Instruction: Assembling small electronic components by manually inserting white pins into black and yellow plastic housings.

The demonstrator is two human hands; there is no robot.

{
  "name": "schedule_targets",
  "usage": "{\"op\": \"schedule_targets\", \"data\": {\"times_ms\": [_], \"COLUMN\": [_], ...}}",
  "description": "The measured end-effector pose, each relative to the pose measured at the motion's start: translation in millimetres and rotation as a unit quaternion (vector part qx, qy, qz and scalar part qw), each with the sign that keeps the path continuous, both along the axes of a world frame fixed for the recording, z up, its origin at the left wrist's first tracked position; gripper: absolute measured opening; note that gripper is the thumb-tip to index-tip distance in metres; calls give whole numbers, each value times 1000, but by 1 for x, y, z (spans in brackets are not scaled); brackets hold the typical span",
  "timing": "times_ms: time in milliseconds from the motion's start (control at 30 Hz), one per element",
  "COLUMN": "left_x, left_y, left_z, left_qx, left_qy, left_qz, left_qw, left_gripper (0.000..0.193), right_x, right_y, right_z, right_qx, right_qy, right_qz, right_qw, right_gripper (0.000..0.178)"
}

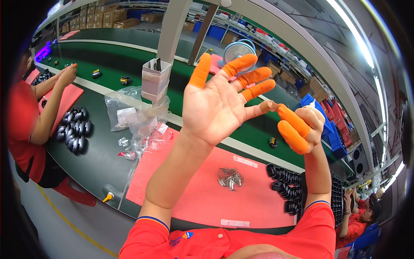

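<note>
Holding both arms up over the bench, the person wears red sleeves with blue-and-orange cuffs, the forearms bare and rising from the lower edge. The left hand (215, 105) is raised palm toward the camera, fingers spread wide apart and gripping nothing; smooth orange rubber finger cots (241, 64) sheathe the thumb and three fingers, while the little finger carries a rolled tan cot (268, 105) at its tip. The right hand (304, 125) meets that fingertip, its own orange-capped fingers pinched together on the tan cot, though the exact contact is hard to make out at this angle. Below the arms lies a flat pink mat (202, 203) with a matte surface, and on it a small heap of shiny metal pins (230, 178). To the right of the mat, rows of glossy black round parts (284, 178) sit by a dark tray. Farther left on the dark green bench (97, 162) lie crinkled clear plastic bags (138, 114), another cluster of black round parts, and a small open box (155, 80) wrapped in film. Beyond, a pale blue fan (238, 49) stands by the green conveyor, and another person's hand (67, 75) works at the far left.
</note>
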State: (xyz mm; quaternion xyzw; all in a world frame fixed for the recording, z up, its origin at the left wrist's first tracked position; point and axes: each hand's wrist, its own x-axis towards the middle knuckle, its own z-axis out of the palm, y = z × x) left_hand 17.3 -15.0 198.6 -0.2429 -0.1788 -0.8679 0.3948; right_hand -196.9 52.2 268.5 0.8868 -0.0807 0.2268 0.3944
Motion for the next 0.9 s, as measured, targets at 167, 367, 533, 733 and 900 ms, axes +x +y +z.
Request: {"op": "schedule_targets", "data": {"times_ms": [167, 367, 533, 733, 900], "left_x": [-2, -5, -11, -25, -36], "left_y": [-12, -6, -3, 14, -12], "left_z": [-9, -3, -4, -7, -17], "left_qx": [-72, -176, -225, -168, -380], "left_qy": [-84, -134, 10, -13, 100], "left_qz": [10, 270, 530, 506, 612], "left_qw": [994, 937, 818, 846, 686], "left_gripper": [66, 64, 84, 132, 135], "right_x": [6, -5, 37, 46, 36], "right_y": [-5, 10, 14, 7, 4], "right_z": [0, -12, -48, -45, -36], "right_qx": [-63, 9, 593, 771, 767], "right_qy": [49, -181, -487, -528, -483], "right_qz": [38, -11, -77, 56, 11], "right_qw": [996, 983, 637, 352, 423], "right_gripper": [34, 30, 45, 51, 60]}}
